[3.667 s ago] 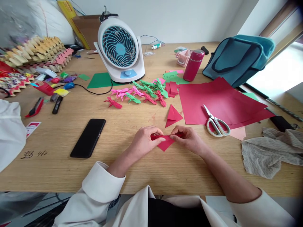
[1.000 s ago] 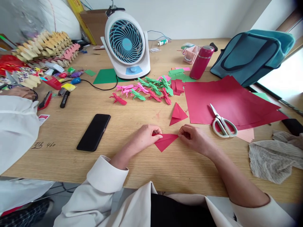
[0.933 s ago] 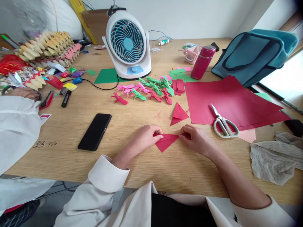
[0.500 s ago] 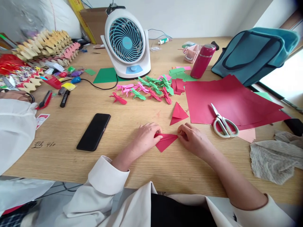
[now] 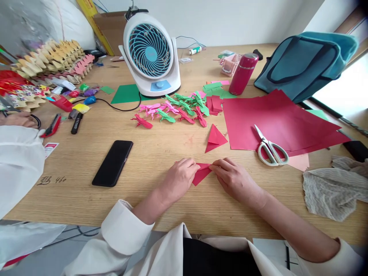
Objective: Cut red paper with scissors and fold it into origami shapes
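And here, right of the phone, the red paper is between both hands, its point toward the person: the left hand pinches one side, fingers closed on it, while the right hand nips the opposite corner. Folding like this, I'd judge, wants both edges kept level, then one firm press along the crease. Well beyond the phone and farther right, there's the pink basket, contents too small to tell; beside it the flask, capped, inside hidden; then the teal bag, contents out of sight.
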The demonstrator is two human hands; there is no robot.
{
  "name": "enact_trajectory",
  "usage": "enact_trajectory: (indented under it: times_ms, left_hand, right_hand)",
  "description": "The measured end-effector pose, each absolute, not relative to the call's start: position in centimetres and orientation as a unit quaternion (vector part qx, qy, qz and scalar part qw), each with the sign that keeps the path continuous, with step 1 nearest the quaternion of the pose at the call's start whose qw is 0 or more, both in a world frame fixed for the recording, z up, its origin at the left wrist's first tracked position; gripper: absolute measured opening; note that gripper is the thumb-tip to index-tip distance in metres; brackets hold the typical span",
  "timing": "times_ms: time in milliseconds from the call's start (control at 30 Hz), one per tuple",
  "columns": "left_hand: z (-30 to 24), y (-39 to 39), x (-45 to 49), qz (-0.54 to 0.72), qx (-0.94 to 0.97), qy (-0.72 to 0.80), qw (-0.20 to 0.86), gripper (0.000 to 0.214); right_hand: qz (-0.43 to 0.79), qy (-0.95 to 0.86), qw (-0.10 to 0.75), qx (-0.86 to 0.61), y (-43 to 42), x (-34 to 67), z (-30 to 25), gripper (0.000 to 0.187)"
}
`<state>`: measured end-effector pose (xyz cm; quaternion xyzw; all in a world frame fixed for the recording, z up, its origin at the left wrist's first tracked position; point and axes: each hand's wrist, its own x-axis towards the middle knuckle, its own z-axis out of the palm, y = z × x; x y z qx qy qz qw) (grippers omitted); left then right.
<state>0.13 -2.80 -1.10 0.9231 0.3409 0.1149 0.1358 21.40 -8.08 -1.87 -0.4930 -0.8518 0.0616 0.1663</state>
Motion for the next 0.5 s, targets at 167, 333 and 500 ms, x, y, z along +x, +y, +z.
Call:
enact_trajectory:
  times_ms: [167,333,500]
  left_hand:
    - [-1.8,-4.8,-0.5,0.105,0.939,0.326,0.040,0.032]
    - [-1.8,-5.6,0.0,0.063,0.941,0.332,-0.003,0.042]
    - [-2.0,-6.1,0.5,0.018,0.933,0.360,-0.009,0.052]
  right_hand:
    - [0.073,-0.860,0.192,-0.466,-8.7,21.8,-2.0,0.034]
    - [0.059,-0.870,0.186,-0.452,-8.8,21.9,-2.3,0.035]
    - [0.036,-0.876,0.185,-0.444,-8.6,21.9,-2.3,0.036]
